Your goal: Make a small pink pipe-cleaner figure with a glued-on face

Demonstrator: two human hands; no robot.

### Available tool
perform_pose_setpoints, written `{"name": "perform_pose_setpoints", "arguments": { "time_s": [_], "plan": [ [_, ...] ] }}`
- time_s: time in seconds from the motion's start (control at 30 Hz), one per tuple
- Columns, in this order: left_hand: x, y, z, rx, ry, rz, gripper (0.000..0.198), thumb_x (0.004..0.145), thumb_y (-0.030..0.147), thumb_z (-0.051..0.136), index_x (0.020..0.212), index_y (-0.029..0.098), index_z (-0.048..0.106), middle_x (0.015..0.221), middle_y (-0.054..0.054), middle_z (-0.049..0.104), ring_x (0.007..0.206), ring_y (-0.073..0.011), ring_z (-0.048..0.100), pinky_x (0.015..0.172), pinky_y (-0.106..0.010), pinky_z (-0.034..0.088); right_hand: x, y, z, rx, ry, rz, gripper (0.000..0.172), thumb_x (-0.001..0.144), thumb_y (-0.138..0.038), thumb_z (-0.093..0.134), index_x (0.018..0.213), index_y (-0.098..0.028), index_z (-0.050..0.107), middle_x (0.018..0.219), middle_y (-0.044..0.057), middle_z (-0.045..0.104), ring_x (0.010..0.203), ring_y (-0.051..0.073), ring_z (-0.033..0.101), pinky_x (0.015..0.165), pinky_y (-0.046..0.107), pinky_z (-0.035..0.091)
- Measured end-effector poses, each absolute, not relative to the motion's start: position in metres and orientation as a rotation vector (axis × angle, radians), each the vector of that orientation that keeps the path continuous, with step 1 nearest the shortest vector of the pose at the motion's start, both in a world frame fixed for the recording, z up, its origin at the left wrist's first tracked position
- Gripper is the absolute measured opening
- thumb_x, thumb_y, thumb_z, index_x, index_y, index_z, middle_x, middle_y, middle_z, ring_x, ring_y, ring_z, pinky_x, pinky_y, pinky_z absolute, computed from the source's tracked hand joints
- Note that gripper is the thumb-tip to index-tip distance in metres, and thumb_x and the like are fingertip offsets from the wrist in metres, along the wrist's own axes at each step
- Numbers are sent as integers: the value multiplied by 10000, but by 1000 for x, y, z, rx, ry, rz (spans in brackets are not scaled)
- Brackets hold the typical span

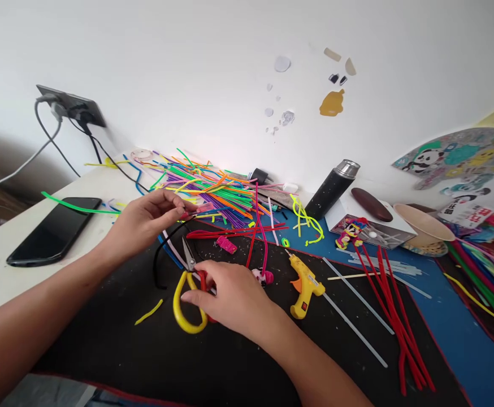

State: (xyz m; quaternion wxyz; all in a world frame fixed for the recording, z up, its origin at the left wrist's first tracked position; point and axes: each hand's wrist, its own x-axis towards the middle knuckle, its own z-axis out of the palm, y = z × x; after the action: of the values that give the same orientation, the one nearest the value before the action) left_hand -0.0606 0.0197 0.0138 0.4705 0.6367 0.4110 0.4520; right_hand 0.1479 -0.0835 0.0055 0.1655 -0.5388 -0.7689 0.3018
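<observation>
My left hand [149, 217] is closed in a pinch on a black pipe cleaner [157, 260], which curves from beside the fingertips down to the mat. A small reddish bit shows at those fingertips; I cannot make out what it is. Scissors [190, 264] with one yellow and one red handle are in my right hand [234, 294], blades pointing away from me and slightly apart, just below the left hand. A short yellow pipe cleaner piece [149, 312] lies left of the scissors. Beyond my right hand are a pink coiled piece [226, 245] and a small pink-and-white figure [264, 276].
A yellow glue gun [304, 285] lies right of my hand, near glue sticks [357, 330] and red pipe cleaners [406, 339]. Behind are a heap of coloured pipe cleaners [217, 192] and a black flask [332, 189]. A phone [56, 232] lies left on the table.
</observation>
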Motion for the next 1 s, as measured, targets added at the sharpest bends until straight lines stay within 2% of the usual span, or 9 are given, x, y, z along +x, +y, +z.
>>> {"name": "perform_pose_setpoints", "arguments": {
  "time_s": [0.13, 0.3, 0.47, 0.67, 0.8, 1.0],
  "plan": [
    [-51, 21, 19, 1563, 943, 1102, 362, 872, 519, 796, 920, 193, 645, 1104, -108, 802, 1064, -263, 738, 948, -389, 568, 167, -85, 20, -1470, -1913, 961, 223, 979, -435, 696, 1086, -258, 779, 816, -15, 771, 687, 147, 683, 662, 258, 440],
    [-38, 22, 30, 1540, 821, 1109, 304, 898, 468, 788, 885, 203, 639, 1072, -96, 811, 1071, -250, 747, 948, -364, 568, 216, -87, 40, -1615, -1747, 846, 211, 960, -443, 688, 1002, -253, 772, 727, -27, 698, 630, 146, 619, 600, 265, 429],
    [-30, 19, 34, 1518, 797, 1100, 309, 859, 480, 816, 871, 216, 655, 1030, -84, 817, 1084, -274, 749, 906, -358, 580, 261, -104, 39, -1878, -1820, 768, 228, 950, -425, 691, 1089, -255, 751, 838, -9, 722, 666, 162, 638, 639, 289, 443],
    [-23, 17, 29, 1506, 829, 1089, 353, 799, 509, 851, 854, 221, 655, 1036, -100, 826, 1094, -322, 748, 1014, -468, 571, 265, -117, 31, -2100, -2086, 670, 307, 918, -398, 766, 1198, -275, 733, 1025, 25, 711, 884, 208, 706, 726, 304, 452],
    [-18, 16, 25, 1526, 823, 1044, 346, 834, 518, 821, 874, 218, 651, 1069, -111, 820, 1129, -328, 742, 1012, -460, 572, 251, -111, 25, -2087, -2260, 582, 409, 921, -374, 787, 1310, -283, 698, 1171, 65, 694, 1023, 260, 712, 800, 343, 484],
    [-8, 12, 19, 1492, 789, 963, 323, 862, 502, 805, 878, 225, 641, 1105, -106, 813, 1137, -309, 741, 1016, -438, 576, 245, -97, 13, -2057, -2398, 470, 355, 947, -345, 767, 1286, -260, 706, 1174, 71, 687, 1018, 277, 720, 783, 354, 494]
  ]
}}
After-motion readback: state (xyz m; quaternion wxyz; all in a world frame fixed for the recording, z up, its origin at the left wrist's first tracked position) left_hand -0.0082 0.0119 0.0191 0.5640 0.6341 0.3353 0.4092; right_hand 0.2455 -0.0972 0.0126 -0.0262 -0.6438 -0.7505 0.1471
